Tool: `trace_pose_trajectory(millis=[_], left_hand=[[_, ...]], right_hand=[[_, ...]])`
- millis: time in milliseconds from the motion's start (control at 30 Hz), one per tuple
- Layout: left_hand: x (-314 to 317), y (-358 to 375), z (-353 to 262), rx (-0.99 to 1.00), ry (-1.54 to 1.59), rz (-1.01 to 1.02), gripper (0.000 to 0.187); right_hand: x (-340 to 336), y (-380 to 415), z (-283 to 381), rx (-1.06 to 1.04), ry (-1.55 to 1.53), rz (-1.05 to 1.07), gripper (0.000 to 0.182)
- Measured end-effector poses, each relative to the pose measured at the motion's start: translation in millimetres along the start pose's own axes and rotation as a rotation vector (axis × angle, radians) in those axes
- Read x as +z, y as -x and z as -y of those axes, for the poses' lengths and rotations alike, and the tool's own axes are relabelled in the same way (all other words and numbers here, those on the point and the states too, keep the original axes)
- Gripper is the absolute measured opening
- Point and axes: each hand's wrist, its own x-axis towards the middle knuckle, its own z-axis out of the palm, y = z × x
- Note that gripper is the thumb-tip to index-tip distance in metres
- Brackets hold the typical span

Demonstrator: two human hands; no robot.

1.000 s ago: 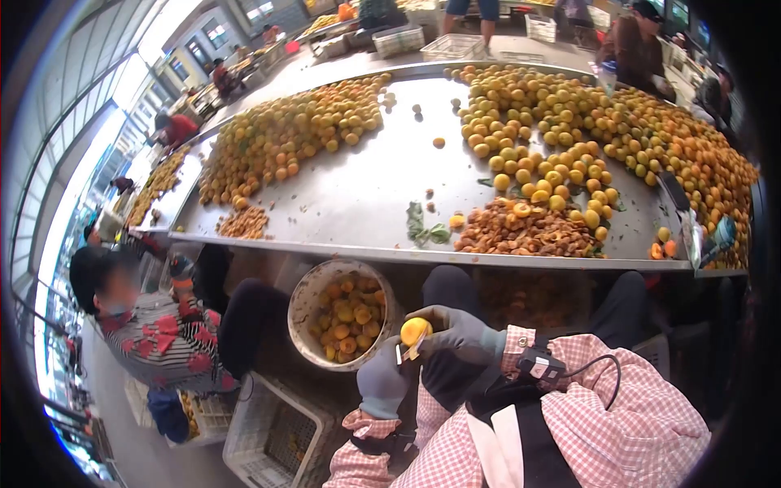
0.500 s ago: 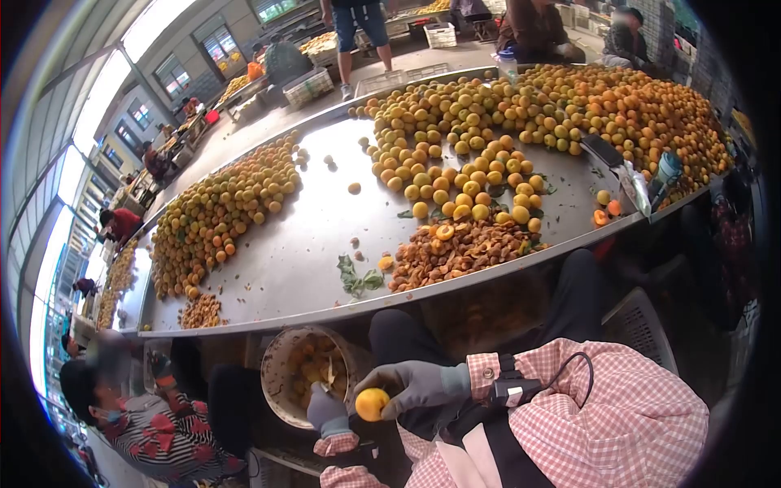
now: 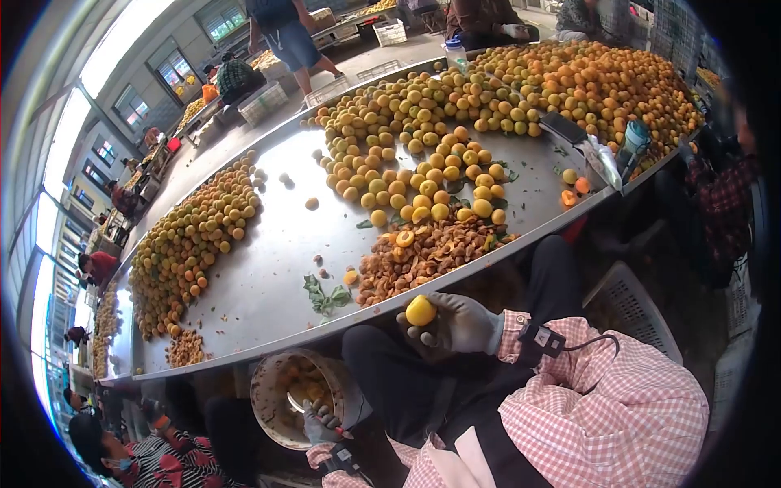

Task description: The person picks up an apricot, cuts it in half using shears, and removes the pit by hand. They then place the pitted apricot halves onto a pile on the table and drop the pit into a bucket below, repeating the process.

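My right hand (image 3: pixel 465 322), in a grey glove, grips a yellow apricot (image 3: pixel 421 311) by the table's front edge. At the near rim of a white bucket (image 3: pixel 264 398), my gloved left hand (image 3: pixel 322 424) is closed around a small knife (image 3: pixel 294 402). Its bright blade points over the bucket and a reddish handle end shows below the fingers. Apricot pieces (image 3: pixel 303 381) lie inside the bucket. On the metal table, a heap of brown apricot pits (image 3: pixel 431 260) is nearest to my right hand, with a halved apricot (image 3: pixel 404 238) on top.
Large piles of whole apricots (image 3: pixel 586 77) cover the table's far side, another pile (image 3: pixel 191 236) its left. A phone (image 3: pixel 561 128), a bottle (image 3: pixel 633 146) and green leaves (image 3: pixel 325 297) lie there too. Co-workers sit on both sides. A plastic crate (image 3: pixel 639 309) stands right of my legs.
My right hand has lifted the apricot from beside the bucket up toward the table edge. My left hand has dropped slightly with the knife. The view has shifted; a person behind steps along.
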Motion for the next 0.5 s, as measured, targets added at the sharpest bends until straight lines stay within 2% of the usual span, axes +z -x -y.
trace_pose_trajectory(millis=[67, 133, 167, 200, 233, 267, 300, 333, 400, 433, 500], left_hand=[[8, 3, 1, 0.027, 0.035, 0.052, 0.033], [36, 21, -1, 0.063, 0.103, 0.161, 0.038], [50, 28, -1, 0.067, 0.123, 0.225, 0.038], [64, 35, -1, 0.072, 0.14, 0.287, 0.037], [90, 40, 0, 0.056, 0.127, 0.299, 0.037], [113, 49, 2, 0.002, 0.215, 0.523, 0.041], [136, 54, 5, -0.056, 0.306, 0.748, 0.044], [155, 57, 10, -0.066, 0.3, 0.757, 0.044], [187, 61, 21, -0.005, 0.225, 0.743, 0.045], [201, 62, 27, -0.019, 0.207, 0.728, 0.039], [220, 54, 43, -0.09, 0.213, 0.803, 0.035]], right_hand=[[-2, 13, 13, -0.099, 0.069, -0.012, 0.041], [10, 32, 33, -0.272, 0.265, -0.141, 0.043], [1, 39, 51, -0.332, 0.367, -0.092, 0.041], [6, 48, 70, -0.425, 0.457, -0.17, 0.041], [6, 69, 105, -0.67, 0.678, -0.407, 0.039], [-11, 73, 130, -0.763, 0.825, -0.57, 0.036], [-24, 78, 152, -0.782, 0.966, -0.695, 0.034], [-36, 81, 172, -0.763, 1.202, -0.904, 0.032], [-58, 90, 197, -0.786, 1.786, -1.103, 0.031], [-64, 93, 203, -0.792, 1.781, -1.115, 0.031], [-66, 96, 208, -0.757, 2.234, -1.231, 0.034]])
